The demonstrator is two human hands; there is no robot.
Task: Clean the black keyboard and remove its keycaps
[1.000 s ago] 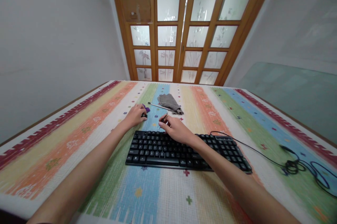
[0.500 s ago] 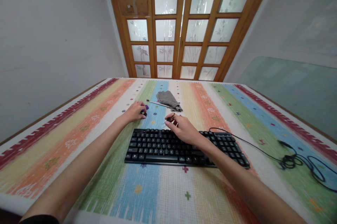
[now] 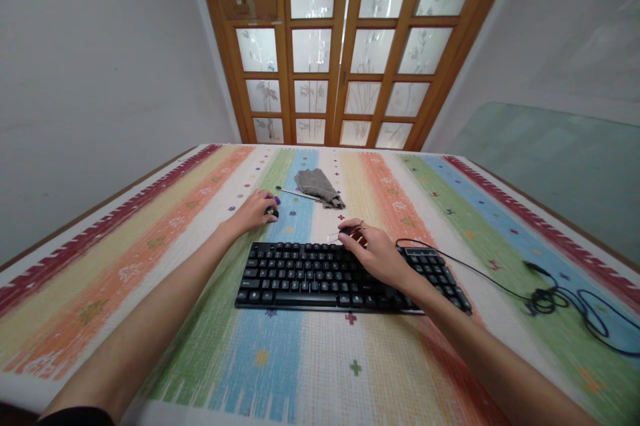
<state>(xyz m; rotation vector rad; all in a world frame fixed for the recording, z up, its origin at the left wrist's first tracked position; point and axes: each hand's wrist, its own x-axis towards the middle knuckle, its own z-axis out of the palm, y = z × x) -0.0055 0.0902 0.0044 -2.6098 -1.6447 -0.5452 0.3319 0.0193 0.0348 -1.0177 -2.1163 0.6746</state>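
1. Pinching a small dark item (image 3: 345,231), the R hand (image 3: 373,249) has thumb & fingers nearly closed on it; thin strands stick out L. Prob. a fingertip grip b/c it's tiny; exact type unclear.
2. R hand is at the far edge of the kbd (image 3: 300,279), forearm over its R half; can't tell if touching keys.
3. Kbd lies flat, keys up, spacebar side nearest the person, prob. for easy reach.
4. L hand (image 3: 254,209) is past kbd's far L corner, fingers half-curled low over a dark bit (image 3: 273,214), purple thing (image 3: 277,200) just beside; can't tell if gripped or only touched.
5. Grey cloth (image 3: 317,186) & thin rod (image 3: 297,193) lie beyond, likely out of the way but w/in reach.
6. Cord (image 3: 543,296) bunches on the surface (image 3: 330,373) to R, presumably clear of both hands.
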